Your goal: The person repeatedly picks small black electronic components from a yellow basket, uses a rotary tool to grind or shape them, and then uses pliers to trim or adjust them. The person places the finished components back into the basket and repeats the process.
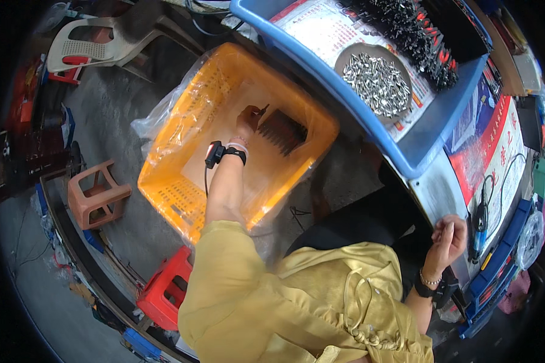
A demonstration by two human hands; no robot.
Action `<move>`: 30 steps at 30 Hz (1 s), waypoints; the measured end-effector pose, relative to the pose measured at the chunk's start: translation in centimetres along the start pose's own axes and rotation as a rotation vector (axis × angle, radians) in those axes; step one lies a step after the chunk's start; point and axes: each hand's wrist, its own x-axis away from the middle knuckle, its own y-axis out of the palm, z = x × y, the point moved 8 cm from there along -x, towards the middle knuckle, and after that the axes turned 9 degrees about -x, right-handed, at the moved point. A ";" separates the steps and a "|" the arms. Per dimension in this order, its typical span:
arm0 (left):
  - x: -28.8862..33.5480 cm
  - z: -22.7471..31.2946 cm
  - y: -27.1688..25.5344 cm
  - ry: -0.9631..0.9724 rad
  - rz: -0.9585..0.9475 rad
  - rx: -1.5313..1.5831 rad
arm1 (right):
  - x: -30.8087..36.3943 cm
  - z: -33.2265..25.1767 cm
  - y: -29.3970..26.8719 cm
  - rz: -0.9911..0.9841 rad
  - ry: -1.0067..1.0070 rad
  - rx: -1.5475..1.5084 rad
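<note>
My left hand (247, 120) reaches down into a yellow plastic crate (191, 124) lined with clear plastic film. Its fingers are closed on a small dark slender part (263, 110), too small to name. Beside that hand, a stack of dark slim parts (283, 131) lies in rows on the crate's bottom. My right hand (447, 239) is at the near edge of the worktable (433, 190), palm turned up and fingers curled in. Whether anything sits between those fingers I cannot make out.
A blue tray (351, 107) on the table holds a round dish of small silvery metal pieces (375, 83) and bundled black-and-red parts (415, 36). A blue-handled corded tool (479, 233) lies to the right. Stools, one brown (98, 192), one red (163, 293), stand left; a beige chair (88, 42) stands beyond.
</note>
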 end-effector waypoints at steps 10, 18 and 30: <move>-2.7 -1.5 4.7 0.032 -0.096 -0.229 | 0.1 -0.2 0.7 -0.084 0.008 0.084; -2.3 1.8 3.7 0.018 -0.112 -0.639 | -0.1 -0.7 1.3 -0.099 -0.031 0.112; -3.3 5.8 -2.2 0.349 -0.069 -0.286 | -1.3 1.9 -1.7 -0.189 0.235 -1.169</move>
